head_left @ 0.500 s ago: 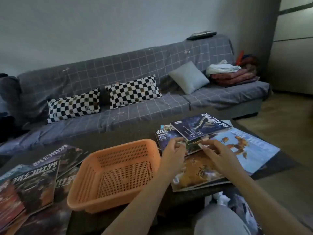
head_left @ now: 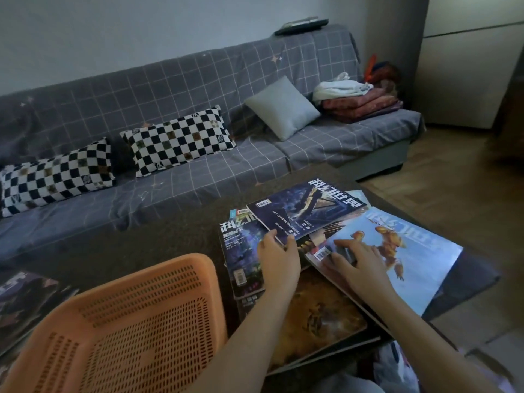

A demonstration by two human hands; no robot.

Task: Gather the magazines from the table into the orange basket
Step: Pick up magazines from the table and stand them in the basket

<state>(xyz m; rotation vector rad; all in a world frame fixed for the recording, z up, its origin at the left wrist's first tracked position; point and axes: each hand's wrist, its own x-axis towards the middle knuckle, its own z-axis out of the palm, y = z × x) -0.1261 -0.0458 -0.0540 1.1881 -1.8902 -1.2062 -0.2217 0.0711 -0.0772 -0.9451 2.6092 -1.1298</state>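
Several magazines (head_left: 25, 302) lie at the far left edge of the dark tabletop (head_left: 158, 239), only partly in view. Just right of them stands the orange basket (head_left: 133, 330), its perforated floor bare of any load, its rim close to the camera. Behind it, along the wall, runs a grey checked sofa (head_left: 198, 89) with two black-and-white chequered pillows (head_left: 119, 163) and a plain grey cushion (head_left: 282, 107); folded cloths (head_left: 357, 97) are piled at its right end.

Right of the basket a loose overlapping heap of magazines covers the tabletop. The left hand (head_left: 279, 259) reaches over a dark purple magazine (head_left: 241, 248) and pinches the near corner of the dark blue magazine (head_left: 306, 211) that lies on top of the heap, thumb on one side and fingers on the other. Below the forearm lies an orange-brown magazine (head_left: 320, 316). The right hand (head_left: 358, 265) rests with fingers spread and nearly straight, pressing flat on the light blue magazine (head_left: 397, 251) with a yellow figure on its cover, near its barcode corner. That magazine overhangs the right edge of the tabletop. Wooden floor (head_left: 442, 171) shows beyond.
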